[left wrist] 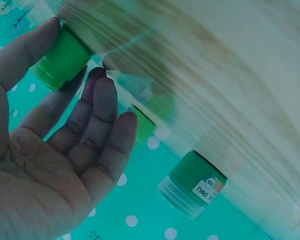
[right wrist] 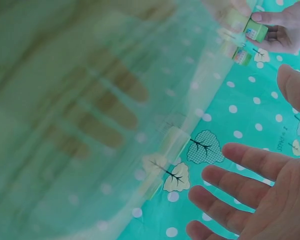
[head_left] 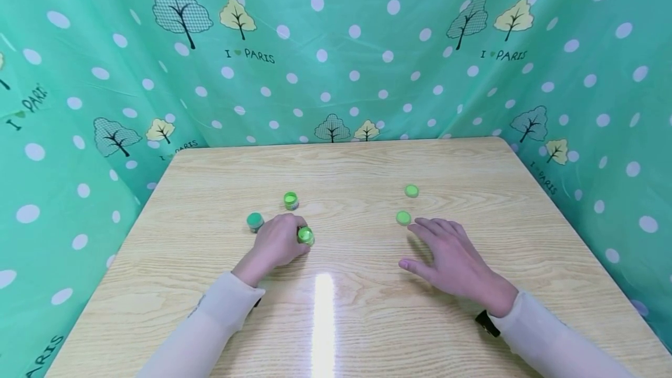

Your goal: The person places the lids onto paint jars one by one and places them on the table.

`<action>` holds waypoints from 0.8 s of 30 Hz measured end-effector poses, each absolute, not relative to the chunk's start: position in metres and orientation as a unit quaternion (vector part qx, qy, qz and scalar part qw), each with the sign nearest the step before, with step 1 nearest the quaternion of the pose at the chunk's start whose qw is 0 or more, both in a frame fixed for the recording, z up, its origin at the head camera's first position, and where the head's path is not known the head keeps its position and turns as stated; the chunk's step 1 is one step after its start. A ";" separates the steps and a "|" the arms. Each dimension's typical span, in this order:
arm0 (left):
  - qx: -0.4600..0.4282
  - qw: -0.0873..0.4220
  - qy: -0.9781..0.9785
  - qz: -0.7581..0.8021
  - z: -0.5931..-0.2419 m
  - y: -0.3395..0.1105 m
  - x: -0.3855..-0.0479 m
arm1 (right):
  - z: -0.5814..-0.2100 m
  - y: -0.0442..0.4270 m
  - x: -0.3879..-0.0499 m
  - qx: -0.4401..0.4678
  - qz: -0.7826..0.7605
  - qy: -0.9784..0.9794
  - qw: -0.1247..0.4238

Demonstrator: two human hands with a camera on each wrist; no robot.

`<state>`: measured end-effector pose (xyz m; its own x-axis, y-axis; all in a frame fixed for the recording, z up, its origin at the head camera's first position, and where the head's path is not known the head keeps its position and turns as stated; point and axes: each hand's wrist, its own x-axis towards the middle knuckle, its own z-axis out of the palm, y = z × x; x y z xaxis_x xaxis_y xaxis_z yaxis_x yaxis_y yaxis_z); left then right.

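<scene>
Nearer the table's (head_left: 346, 168) left edge, my left hand (head_left: 280, 239) grips a jar (head_left: 306, 236); right hand (head_left: 452, 260) unclenched beside a probable lid (head_left: 403, 217).

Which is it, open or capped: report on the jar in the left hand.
Open: in the head view, the jar in the left hand shows a bare rim and no cap.

1. Behind table (head_left: 357, 174) and along both sides: curtain (head_left: 325, 19).
2. On table, left of centre — rear jar (head_left: 291, 202); leftmost jar (head_left: 255, 222) before it, leftward.
3. In left hand (head_left: 280, 240), right of leftmost jar: third jar (head_left: 307, 237).
4. On table, right of centre — far lid (head_left: 412, 191) behind near lid (head_left: 403, 218); right hand (head_left: 454, 258) just before it, rightward.
</scene>
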<state>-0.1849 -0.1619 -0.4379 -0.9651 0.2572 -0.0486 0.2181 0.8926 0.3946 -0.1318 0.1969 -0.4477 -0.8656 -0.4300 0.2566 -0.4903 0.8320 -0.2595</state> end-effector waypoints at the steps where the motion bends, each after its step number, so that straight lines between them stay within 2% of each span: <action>1: 0.121 0.049 0.971 0.198 -0.438 -0.162 -0.185 | -0.448 0.197 -0.132 0.242 0.161 -0.952 0.095; 24: 0.137 0.017 0.958 0.252 -0.429 -0.152 -0.172 | -0.438 0.186 -0.138 0.257 0.199 -0.938 0.124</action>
<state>-0.1717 -0.1523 -0.4289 -0.9621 0.2702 0.0365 0.2531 0.8355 0.4878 -0.1376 0.1858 -0.4380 -0.8372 -0.4327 0.3344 -0.5313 0.7885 -0.3099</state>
